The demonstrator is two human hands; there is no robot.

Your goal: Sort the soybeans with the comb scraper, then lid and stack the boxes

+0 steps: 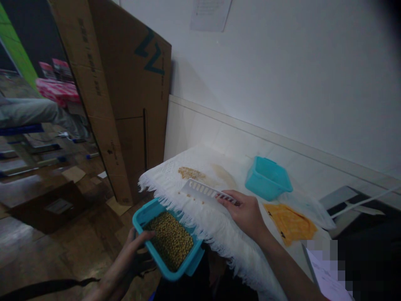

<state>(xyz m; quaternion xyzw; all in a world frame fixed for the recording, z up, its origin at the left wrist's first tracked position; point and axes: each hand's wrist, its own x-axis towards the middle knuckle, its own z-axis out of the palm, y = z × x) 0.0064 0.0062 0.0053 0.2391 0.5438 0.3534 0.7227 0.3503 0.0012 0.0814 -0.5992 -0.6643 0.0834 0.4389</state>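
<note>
My left hand [133, 255] grips the near-left rim of a teal plastic container [171, 274], thumb over the edge. Yellow-brown beans [171, 238], which look like soybeans, lie inside it. The container is held just below the fringed edge of a white cloth [216, 217]. My right hand [246, 213] is closed around the right end of a white slotted plastic strip [200, 190], held low over the cloth. A few loose beans lie beside the strip. Beyond it sits a small pile of pale grains [190, 172] on the cloth.
A second teal container [269, 179] stands at the back right, with a yellow cloth [291, 223] in front of it. A tall cardboard box [125, 83] rises at the left, against the table's end. Farther left, a person's leg [37, 113] shows. A white wall borders the back.
</note>
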